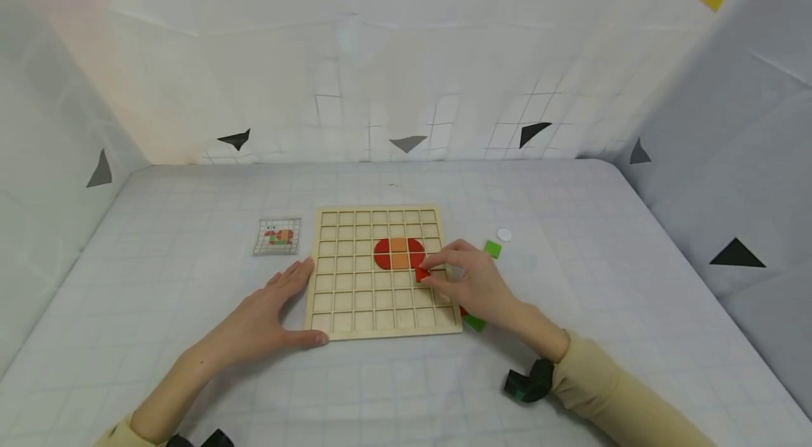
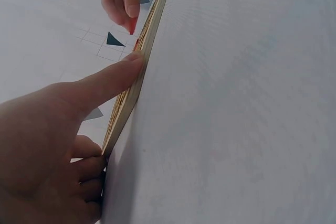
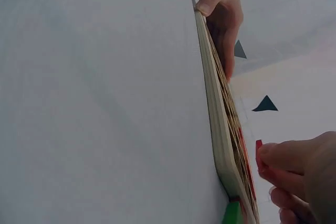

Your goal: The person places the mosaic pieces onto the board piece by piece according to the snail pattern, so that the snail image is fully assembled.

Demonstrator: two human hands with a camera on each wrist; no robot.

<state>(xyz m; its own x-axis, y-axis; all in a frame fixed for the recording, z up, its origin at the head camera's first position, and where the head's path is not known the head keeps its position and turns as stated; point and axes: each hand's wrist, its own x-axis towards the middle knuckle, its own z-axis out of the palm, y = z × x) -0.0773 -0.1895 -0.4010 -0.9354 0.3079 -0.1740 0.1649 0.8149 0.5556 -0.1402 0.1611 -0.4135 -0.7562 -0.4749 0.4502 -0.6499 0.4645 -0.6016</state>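
Note:
A square wooden grid board point(image 1: 355, 301) lies on the table. Red and orange tiles point(image 1: 400, 260) form a rounded shape in its upper right cells. My left hand point(image 1: 266, 316) rests at the board's left side, thumb and fingers spread; the thumb touches the front left corner and the fingertips the left edge. Between thumb and fingertips, my right hand point(image 1: 478, 285) pinches a small red tile point(image 1: 422, 275) over the board, just below the shape. In the right wrist view the pinched red tile point(image 3: 259, 153) stands a little above the board.
Left of the board lies a small picture card point(image 1: 277, 237) with a gridded colourful figure. To the right are a green square tile point(image 1: 493, 249) and a white round piece point(image 1: 504, 235). Another green tile point(image 1: 474, 323) and a partly hidden red piece point(image 1: 463, 311) touch the board's right front side.

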